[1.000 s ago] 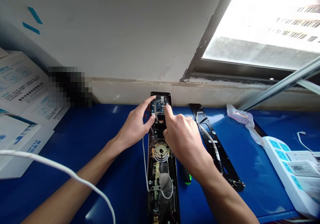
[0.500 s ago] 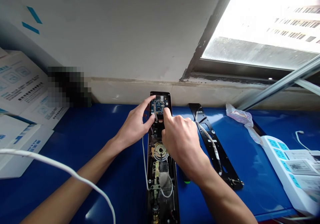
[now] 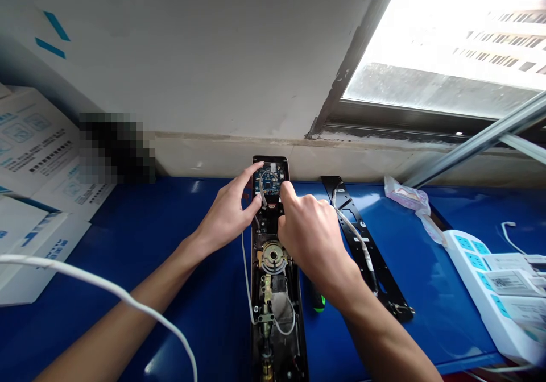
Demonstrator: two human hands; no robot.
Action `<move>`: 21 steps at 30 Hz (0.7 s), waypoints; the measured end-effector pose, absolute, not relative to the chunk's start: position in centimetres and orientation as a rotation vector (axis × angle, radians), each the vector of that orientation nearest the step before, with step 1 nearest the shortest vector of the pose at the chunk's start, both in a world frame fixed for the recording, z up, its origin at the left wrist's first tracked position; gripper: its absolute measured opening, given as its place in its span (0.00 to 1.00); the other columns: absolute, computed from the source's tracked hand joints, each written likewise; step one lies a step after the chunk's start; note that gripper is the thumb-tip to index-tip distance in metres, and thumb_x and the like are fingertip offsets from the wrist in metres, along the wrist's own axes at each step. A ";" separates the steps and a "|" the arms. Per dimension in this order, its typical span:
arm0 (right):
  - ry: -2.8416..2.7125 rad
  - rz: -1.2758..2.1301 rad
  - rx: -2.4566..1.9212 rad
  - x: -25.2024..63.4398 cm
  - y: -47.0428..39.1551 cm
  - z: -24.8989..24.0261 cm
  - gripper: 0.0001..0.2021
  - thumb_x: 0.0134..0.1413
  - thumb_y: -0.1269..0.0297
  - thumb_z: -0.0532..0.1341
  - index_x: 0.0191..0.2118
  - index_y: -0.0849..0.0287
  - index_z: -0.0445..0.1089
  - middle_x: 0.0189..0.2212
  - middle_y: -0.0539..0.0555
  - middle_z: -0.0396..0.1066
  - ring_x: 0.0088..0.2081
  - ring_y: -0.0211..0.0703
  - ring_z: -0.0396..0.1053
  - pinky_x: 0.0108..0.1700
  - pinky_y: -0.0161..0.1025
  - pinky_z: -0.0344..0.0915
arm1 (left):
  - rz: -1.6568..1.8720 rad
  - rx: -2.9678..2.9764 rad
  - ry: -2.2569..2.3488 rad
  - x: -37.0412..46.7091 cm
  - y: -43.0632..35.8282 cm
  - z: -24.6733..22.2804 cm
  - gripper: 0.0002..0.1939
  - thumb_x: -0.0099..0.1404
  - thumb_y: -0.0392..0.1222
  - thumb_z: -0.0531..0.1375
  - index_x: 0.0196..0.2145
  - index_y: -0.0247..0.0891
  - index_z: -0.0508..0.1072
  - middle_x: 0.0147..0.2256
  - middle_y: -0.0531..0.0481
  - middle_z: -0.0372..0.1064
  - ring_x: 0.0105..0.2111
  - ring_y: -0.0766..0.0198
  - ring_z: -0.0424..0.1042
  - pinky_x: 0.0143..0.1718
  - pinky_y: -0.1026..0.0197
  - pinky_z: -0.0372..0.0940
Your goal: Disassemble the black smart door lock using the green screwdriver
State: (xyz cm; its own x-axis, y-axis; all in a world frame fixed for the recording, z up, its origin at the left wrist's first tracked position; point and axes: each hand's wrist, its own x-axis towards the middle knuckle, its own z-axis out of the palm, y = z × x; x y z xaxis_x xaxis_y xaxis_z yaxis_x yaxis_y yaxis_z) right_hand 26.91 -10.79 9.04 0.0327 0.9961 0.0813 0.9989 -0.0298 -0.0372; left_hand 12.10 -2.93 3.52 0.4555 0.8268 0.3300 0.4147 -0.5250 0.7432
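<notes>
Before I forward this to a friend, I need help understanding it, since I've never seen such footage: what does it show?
It's seen from a camera worn on someone's head, looking forward and down at their bare hands. Before them is a long, opened dark device with a circuit board. The left hand touches the device's left side; the right hand is at the board's right, its grip hidden. The blue table also bears a black plate, white boxes and a power strip.

White printed cartons (image 3: 38,149), left; white power strip (image 3: 490,319) with blue sockets, right, on blue desk (image 3: 170,211); clear plastic bag (image 3: 407,195) lies beside it; metal bar (image 3: 469,142) slants before window (image 3: 426,86); two blue strips (image 3: 57,25) mark wall (image 3: 205,58).
</notes>
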 end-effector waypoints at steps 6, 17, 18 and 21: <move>-2.106 -0.133 -2.211 28.0 -10.6 9.4 0.18 0.52 0.77 0.55 0.48 0.59 0.68 0.24 0.56 0.74 0.23 0.46 0.71 0.26 0.40 0.42 | 0.941 2.114 1.009 12.0 -2.7 3.4 0.31 0.70 0.39 0.58 0.69 0.48 0.59 0.61 0.50 0.71 0.56 0.56 0.74 0.60 0.51 0.69; -2.119 -0.013 -2.041 28.2 -10.8 8.9 0.14 0.53 0.74 0.56 0.46 0.56 0.66 0.23 0.49 0.70 0.23 0.39 0.62 0.26 0.39 0.45 | 0.944 2.114 1.003 12.0 -2.8 3.5 0.32 0.70 0.38 0.58 0.69 0.47 0.60 0.61 0.51 0.70 0.56 0.57 0.73 0.59 0.54 0.70; -2.115 0.017 -2.015 28.2 -10.8 8.6 0.13 0.54 0.73 0.56 0.45 0.56 0.65 0.24 0.48 0.70 0.23 0.38 0.62 0.26 0.38 0.46 | 0.948 2.113 0.995 12.0 -2.8 3.5 0.32 0.70 0.37 0.58 0.69 0.47 0.60 0.61 0.51 0.70 0.56 0.58 0.73 0.60 0.54 0.70; -2.060 0.036 -1.987 27.9 -11.1 7.6 0.10 0.57 0.73 0.55 0.45 0.56 0.64 0.29 0.49 0.73 0.24 0.36 0.62 0.26 0.38 0.48 | 0.962 2.101 0.960 12.0 -2.8 3.5 0.32 0.70 0.37 0.58 0.69 0.48 0.59 0.60 0.52 0.71 0.54 0.59 0.74 0.60 0.53 0.70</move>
State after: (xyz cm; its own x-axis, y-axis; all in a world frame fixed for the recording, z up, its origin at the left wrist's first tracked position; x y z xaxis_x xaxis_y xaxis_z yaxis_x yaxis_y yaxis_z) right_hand 27.95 -11.07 7.59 -0.0161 0.9833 0.1815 0.9764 0.0546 -0.2091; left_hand 11.96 -2.75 3.47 0.4683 0.8099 0.3531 0.3514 -0.5374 0.7666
